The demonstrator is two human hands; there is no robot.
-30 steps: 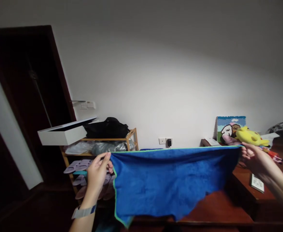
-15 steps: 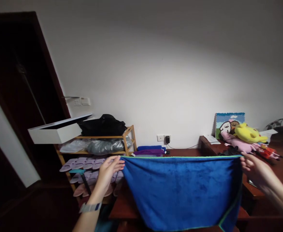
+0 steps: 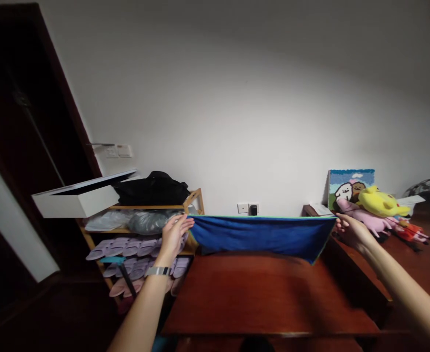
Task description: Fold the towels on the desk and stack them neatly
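A blue towel with a light green edge is stretched between my two hands, its top edge taut and nearly level. My left hand, with a band on the wrist, pinches its left top corner. At the opposite top corner, the fingers of my right hand are closed on the cloth. The towel hangs over the far part of a reddish-brown wooden table; whether its lower edge touches the tabletop I cannot tell. Behind it, the towels that lay at the back of the table are hidden.
On the left stands a wooden rack with purple slippers, plastic-wrapped items, a black bag and a white box. A higher desk on the right bears a yellow plush toy, a pink one and a picture.
Both hands have moved forward and slightly up with the towel, away from me. The cloth now hangs farther back, and the near tabletop shows.
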